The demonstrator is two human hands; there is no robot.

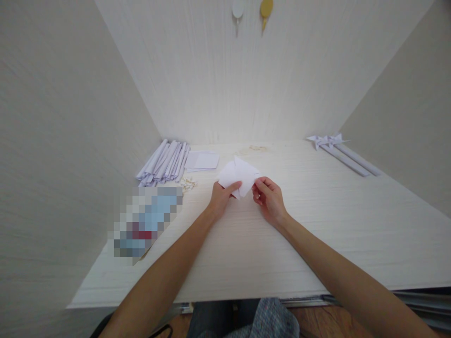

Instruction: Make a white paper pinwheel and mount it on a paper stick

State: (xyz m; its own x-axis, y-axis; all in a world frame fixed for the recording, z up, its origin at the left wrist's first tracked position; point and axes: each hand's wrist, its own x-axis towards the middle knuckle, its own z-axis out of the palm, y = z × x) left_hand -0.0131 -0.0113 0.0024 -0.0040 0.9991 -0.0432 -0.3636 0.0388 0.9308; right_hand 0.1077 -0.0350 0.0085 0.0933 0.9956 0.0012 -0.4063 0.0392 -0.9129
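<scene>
A white paper square [246, 174] with slits cut in from its corners is held up over the middle of the table. My left hand [222, 193] grips its lower left part, thumb lying across the front and fingers behind. At the right corner, my right hand [268, 195] is closed, thumb and forefinger pinching the paper's edge. Behind and to the left lies a small stack of white paper squares [202, 160]. Several tiny pale pieces [189, 184] are scattered near that stack, too small to name.
Rolled white paper tubes [164, 162] are piled at the back left. A pixelated object [148, 223] lies in front of them. Two paper pinwheels on tube handles [343, 155] rest at the back right. White and yellow hooks [267, 8] hang on the back wall; panels flank the table [352, 225].
</scene>
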